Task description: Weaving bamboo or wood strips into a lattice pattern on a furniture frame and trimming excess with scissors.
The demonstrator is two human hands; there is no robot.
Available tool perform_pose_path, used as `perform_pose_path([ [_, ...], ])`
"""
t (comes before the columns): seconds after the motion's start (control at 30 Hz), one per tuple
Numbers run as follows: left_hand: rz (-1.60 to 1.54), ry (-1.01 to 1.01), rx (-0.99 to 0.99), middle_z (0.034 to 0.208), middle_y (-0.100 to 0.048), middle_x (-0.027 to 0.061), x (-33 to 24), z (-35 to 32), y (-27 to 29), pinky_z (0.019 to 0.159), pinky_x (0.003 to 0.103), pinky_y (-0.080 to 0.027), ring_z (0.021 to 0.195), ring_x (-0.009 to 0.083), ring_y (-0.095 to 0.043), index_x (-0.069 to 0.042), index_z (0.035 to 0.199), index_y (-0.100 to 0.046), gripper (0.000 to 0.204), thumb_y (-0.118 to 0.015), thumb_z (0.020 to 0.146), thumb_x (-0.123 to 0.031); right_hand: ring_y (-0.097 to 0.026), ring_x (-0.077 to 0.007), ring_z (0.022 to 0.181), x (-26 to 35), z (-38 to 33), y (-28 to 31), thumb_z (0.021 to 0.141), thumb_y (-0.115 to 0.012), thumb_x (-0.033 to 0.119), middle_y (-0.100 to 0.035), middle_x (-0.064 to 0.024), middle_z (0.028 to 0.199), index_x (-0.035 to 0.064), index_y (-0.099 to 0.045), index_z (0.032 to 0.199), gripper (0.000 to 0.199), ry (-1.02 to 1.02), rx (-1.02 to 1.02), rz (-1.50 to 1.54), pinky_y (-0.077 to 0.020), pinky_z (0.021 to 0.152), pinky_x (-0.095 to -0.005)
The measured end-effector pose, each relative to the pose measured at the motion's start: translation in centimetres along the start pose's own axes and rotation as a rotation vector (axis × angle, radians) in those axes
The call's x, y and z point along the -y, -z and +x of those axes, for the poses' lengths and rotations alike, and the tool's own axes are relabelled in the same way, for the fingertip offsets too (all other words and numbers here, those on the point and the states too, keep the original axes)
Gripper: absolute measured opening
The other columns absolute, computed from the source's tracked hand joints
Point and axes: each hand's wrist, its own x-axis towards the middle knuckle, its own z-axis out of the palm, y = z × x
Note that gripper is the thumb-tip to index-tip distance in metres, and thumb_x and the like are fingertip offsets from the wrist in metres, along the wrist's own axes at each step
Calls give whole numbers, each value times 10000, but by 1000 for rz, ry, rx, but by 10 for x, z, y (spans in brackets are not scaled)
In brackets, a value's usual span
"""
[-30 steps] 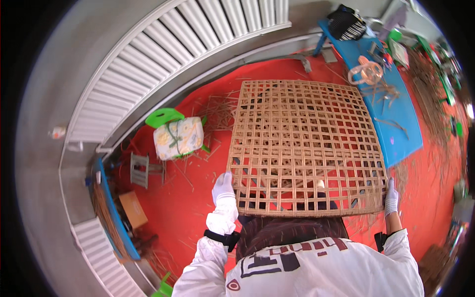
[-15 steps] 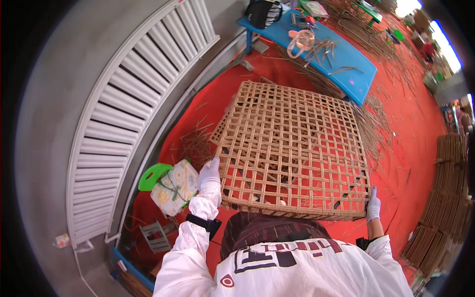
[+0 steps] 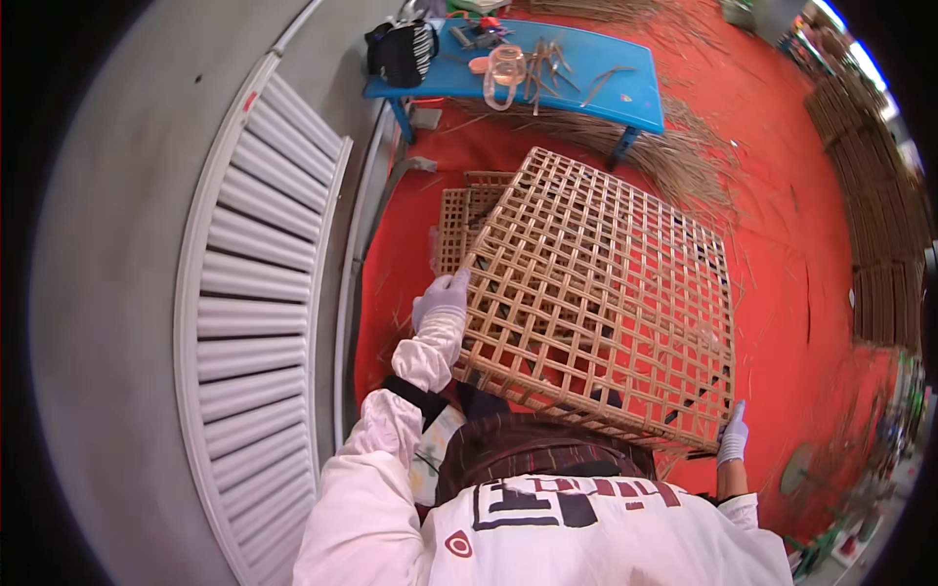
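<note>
A large square panel of open-woven tan strips [image 3: 586, 230] is held tilted over the red floor [image 3: 772, 293], in front of the person's body. Clock positions run from the panel's middle. At nine o'clock the left hand [image 3: 442, 296], in a pale lavender glove, has its fingers clamped on the panel's edge. Between four and five, the right hand [image 3: 734, 436], gloved alike, grips the near right corner, its fingers partly hidden behind the rim. A smaller brown lattice piece [image 3: 452, 234] lies at ten o'clock, partly covered. Near twelve stands a blue rectangular worktop [image 3: 625, 107], bearing a clear plastic jug [image 3: 505, 64].
</note>
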Motion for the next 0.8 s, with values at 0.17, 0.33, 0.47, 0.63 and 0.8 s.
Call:
perform_pose_path([
  [0.17,-6,25,-16,1116,-627,140,39,-7,13,962,429,-361,1095,400,-502,-156,1110,-642,544,-407,852,-574,-344,-119,338,-25,-27,0,792,-478,709,-357,11,437,156,-436,560,601,-1,-20,-20,-246,340,-280],
  [0.33,-47,59,-5,1126,-625,138,48,-44,7,971,420,-359,1112,384,-508,-145,1115,-644,576,-418,834,-594,-388,-125,372,-48,-33,25,816,-462,686,-424,-12,488,85,-494,624,631,58,64,12,-297,362,-280],
  [0.47,-70,55,15,1131,-621,155,37,-55,-17,963,419,-368,1130,364,-515,-145,1123,-643,585,-445,820,-605,-394,-125,374,-49,3,46,808,-478,684,-431,-21,490,71,-516,652,633,30,15,-49,-291,361,-280],
  [0.63,-74,42,-28,1120,-628,151,2,-33,-65,944,406,-389,1099,348,-548,-156,1137,-637,572,-476,810,-597,-400,-137,373,-13,41,68,811,-489,669,-444,-35,490,49,-545,673,637,-51,-3,-23,-297,362,-290],
  [0.8,-298,52,-80,925,-683,109,-44,-23,-123,818,328,-448,867,232,-629,-118,1062,-677,485,-566,803,-514,-431,-141,408,36,100,101,820,-499,646,-476,-45,523,29,-565,747,625,-76,72,40,-318,384,-289],
])
